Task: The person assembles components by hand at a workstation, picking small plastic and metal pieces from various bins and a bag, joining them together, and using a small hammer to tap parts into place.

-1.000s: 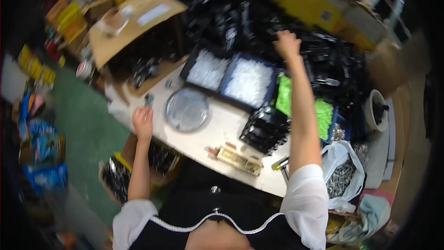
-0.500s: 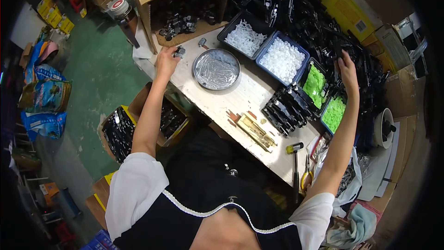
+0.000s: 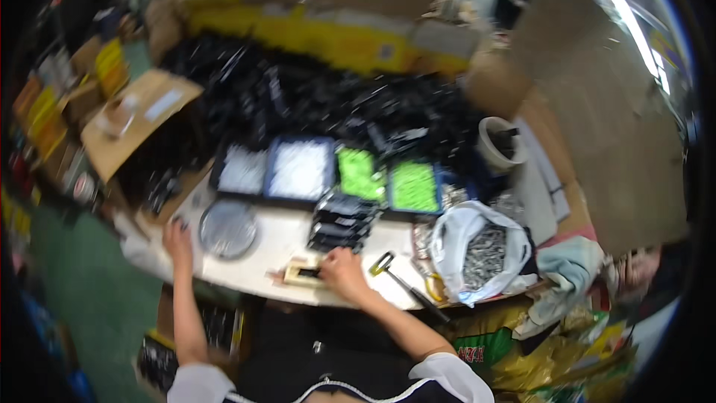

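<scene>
My left hand (image 3: 178, 245) is at the left end of the bench, fingers closed on a small dark part (image 3: 180, 222), blurred by motion. Next to it stands a round metal dish (image 3: 228, 229) with clear film-like lining. My right hand (image 3: 345, 275) is down at the brass-coloured jig (image 3: 295, 274) near the front edge. Its fingers are closed over a black plastic piece (image 3: 309, 273) lying on the jig; they hide part of it. Just behind that hand is a stack of black plastic parts (image 3: 342, 220). A hammer (image 3: 406, 284) with a yellow-and-black head lies to the right.
Bins of white pieces (image 3: 300, 169) and green pieces (image 3: 415, 186) line the back of the bench. Behind them is a heap of black parts (image 3: 313, 108). A cardboard box (image 3: 142, 116) stands at the left, a white plastic bag (image 3: 449, 254) of small grey parts at the right.
My right hand has come from the black heap down to the jig, where a black piece now lies. The view has swung to the right; my left hand stays by the dish.
</scene>
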The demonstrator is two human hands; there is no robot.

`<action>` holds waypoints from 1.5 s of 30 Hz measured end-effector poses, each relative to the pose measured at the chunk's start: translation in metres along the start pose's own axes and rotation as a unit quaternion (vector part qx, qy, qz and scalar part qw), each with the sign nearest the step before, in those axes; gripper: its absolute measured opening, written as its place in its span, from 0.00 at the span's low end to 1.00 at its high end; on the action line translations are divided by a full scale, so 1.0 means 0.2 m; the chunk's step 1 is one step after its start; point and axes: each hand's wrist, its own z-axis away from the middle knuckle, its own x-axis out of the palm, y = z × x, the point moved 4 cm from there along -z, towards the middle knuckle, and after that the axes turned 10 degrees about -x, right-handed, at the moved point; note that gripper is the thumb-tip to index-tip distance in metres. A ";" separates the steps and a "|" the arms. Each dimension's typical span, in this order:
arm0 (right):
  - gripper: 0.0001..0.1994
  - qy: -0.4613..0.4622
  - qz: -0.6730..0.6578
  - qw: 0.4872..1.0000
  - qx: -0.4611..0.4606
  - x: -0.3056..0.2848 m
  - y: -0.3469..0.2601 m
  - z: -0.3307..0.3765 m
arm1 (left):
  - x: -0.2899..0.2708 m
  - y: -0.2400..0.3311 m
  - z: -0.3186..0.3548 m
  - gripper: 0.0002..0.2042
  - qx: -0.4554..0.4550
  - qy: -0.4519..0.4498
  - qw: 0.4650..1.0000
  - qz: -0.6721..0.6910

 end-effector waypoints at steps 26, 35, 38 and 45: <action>0.30 -0.099 0.130 0.980 -0.117 0.09 -0.12 -0.03 | 0.09 0.18 -0.09 0.12 0.052 -0.047 0.992 -0.103; 0.31 -0.084 0.125 0.981 -0.122 0.12 -0.18 0.00 | 0.02 0.22 -0.06 0.13 0.040 -0.096 0.988 -0.117; 0.31 -0.089 0.096 0.984 -0.124 0.14 -0.20 0.02 | -0.04 0.20 -0.03 0.14 0.030 -0.132 0.985 -0.111; 0.10 -0.044 0.002 0.997 -0.064 0.00 -0.07 -0.10 | -0.21 0.34 -0.07 0.11 -0.106 -0.122 0.965 0.206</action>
